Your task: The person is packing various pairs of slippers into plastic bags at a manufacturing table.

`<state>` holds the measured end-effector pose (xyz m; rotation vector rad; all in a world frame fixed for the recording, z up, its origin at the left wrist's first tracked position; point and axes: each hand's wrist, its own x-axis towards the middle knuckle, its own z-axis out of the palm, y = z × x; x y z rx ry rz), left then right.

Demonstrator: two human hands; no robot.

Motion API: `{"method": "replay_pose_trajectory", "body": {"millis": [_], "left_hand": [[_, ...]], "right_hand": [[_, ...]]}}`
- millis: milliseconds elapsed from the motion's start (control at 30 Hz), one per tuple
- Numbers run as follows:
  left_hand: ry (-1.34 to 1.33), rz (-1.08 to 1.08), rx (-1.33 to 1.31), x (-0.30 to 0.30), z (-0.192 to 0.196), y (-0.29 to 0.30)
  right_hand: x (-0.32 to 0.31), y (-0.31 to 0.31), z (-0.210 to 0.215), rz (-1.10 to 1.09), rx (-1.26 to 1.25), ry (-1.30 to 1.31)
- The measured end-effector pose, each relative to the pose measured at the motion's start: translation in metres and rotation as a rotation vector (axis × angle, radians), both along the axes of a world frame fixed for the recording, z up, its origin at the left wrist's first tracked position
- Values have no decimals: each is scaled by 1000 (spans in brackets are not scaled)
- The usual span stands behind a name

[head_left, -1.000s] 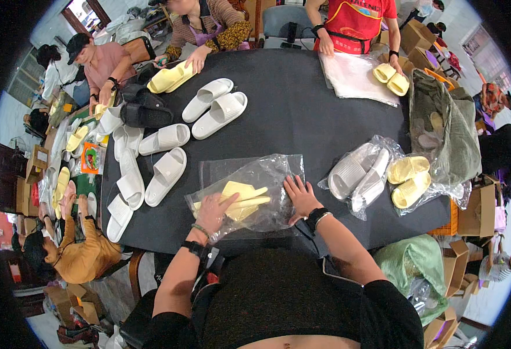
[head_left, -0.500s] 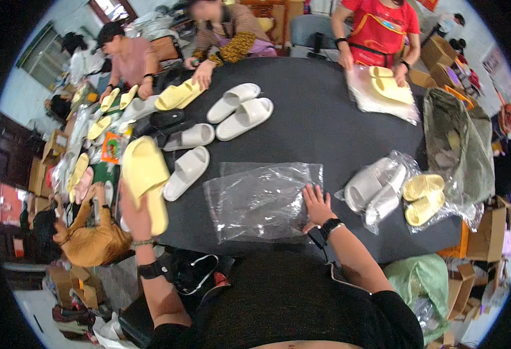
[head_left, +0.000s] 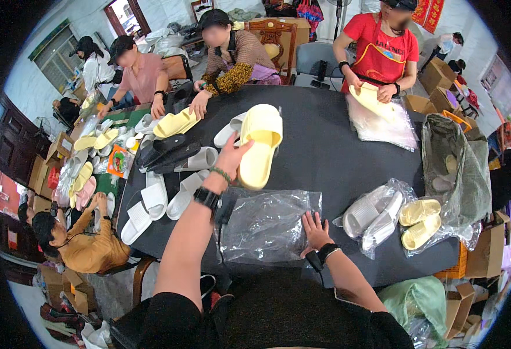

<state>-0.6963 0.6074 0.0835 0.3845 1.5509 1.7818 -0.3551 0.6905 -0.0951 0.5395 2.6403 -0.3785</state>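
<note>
In my left hand, closed around its side, is a pair of pale yellow slide slippers, raised above the table past the far edge of a clear plastic bag. One slipper largely covers the other. My right hand lies flat on the bag's right end with its fingers apart. The bag looks flat and wrinkled; whether there are several layers I cannot tell. Left of my left forearm lie grey slippers and white slippers. Another pale slipper shows partly behind the yellow pair.
Bagged grey slippers and bagged yellow slippers lie at the right, beside a mesh sack. Across the black table, a person in red handles a yellow slipper over plastic bags. Other people work at the left.
My left hand has carried the yellow slippers rightward and away from me, from the table's left side to beyond the bag. My right hand stays on the bag. White slippers now show at left.
</note>
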Motion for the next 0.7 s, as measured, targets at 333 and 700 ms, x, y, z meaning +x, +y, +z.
{"method": "replay_pose_trajectory", "body": {"millis": [333,700], "left_hand": [[1459,-452,-569,144,-26,-88],[1426,-760,-1049,129,-135,-152]], "right_hand": [[4,8,-6,-5,0,-10],[-14,22,29,-47,-235,-119]]}}
